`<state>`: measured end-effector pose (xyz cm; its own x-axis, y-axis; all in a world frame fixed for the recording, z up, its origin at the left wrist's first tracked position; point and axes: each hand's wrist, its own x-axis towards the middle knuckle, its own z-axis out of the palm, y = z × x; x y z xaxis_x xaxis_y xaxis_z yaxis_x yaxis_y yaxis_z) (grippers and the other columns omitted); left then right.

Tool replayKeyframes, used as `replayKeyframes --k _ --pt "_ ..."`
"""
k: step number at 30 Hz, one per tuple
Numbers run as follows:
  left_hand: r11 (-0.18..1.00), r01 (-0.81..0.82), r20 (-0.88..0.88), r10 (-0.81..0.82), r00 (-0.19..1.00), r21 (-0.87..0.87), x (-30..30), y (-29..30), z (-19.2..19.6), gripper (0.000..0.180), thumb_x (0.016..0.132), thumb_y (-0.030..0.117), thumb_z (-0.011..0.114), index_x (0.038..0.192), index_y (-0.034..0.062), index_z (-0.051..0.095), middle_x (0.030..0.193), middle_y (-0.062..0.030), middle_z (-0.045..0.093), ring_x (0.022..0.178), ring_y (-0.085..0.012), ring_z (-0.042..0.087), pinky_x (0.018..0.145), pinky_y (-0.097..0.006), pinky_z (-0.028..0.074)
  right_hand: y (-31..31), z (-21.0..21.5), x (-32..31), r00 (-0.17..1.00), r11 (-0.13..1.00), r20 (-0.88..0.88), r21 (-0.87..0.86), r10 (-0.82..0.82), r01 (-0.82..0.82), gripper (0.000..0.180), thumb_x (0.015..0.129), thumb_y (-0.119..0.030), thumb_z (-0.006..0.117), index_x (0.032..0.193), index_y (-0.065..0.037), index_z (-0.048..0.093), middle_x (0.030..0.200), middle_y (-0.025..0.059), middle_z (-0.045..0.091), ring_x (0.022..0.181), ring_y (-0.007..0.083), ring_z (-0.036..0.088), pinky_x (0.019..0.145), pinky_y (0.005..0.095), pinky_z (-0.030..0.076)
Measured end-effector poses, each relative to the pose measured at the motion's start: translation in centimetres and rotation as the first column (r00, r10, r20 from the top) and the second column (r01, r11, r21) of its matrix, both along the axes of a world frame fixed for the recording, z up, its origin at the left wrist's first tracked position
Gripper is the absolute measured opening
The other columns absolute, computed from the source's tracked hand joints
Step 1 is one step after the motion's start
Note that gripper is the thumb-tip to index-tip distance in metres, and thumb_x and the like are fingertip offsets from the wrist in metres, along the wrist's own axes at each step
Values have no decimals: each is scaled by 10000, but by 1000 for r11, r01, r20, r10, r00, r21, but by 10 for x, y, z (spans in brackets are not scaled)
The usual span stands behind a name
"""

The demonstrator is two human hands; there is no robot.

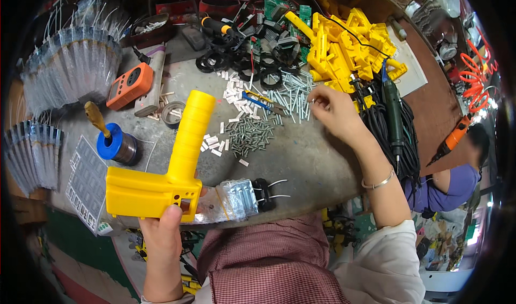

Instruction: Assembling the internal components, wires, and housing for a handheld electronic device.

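My left hand (163, 230) grips a yellow plastic tool housing (156, 188) by its lower side, the thumb pressed on it. The housing's round barrel points away from me. Over the right part of the bench, my right hand (336, 113) has its fingers pinched together beside a pile of long silver screws (295, 101); what they hold, if anything, is too small to make out. A heap of short screws (250, 134) and white rectangular pieces (214, 144) lie between the hands. Just right of the housing rests a plastic-wrapped metal part (241, 199) with two white wires.
Yellow housings (344, 51) are heaped at the back right, by a dark green electric screwdriver (394, 116) on black cables. Pliers (263, 102) lie mid-bench. An orange meter (130, 86), a blue solder spool (115, 145) and wrapped parts (75, 62) stand left. A co-worker's purple sleeve (451, 188) shows right.
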<state>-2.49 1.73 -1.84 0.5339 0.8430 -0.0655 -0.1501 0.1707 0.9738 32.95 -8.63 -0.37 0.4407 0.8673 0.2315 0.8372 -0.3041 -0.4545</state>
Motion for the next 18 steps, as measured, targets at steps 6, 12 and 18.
replayKeyframes --k 6,12,18 --pt "1000 -12 7 12 1000 3 3 -7 -11 654 836 420 662 1298 -18 513 1186 -197 636 957 -296 695 690 -323 560 3 -8 2 843 945 427 -150 326 -290 174 790 -92 630 960 -65 610 886 98 590 888 306 617 716 420 523" --pt "998 -63 16 63 998 25 -2 -18 -8 659 832 408 703 1292 -20 504 1172 -190 641 951 -302 695 690 -339 569 29 -8 13 657 807 474 -415 586 -420 168 793 -72 573 960 -46 576 866 112 576 853 303 618 708 408 521" --pt "987 18 138 4 990 -162 -3 -25 -10 446 844 120 733 1234 1 550 1147 -95 640 1036 -187 631 943 -337 485 20 -11 21 602 772 490 -474 631 -423 160 804 -81 568 959 -39 577 888 116 593 867 297 631 720 398 532"
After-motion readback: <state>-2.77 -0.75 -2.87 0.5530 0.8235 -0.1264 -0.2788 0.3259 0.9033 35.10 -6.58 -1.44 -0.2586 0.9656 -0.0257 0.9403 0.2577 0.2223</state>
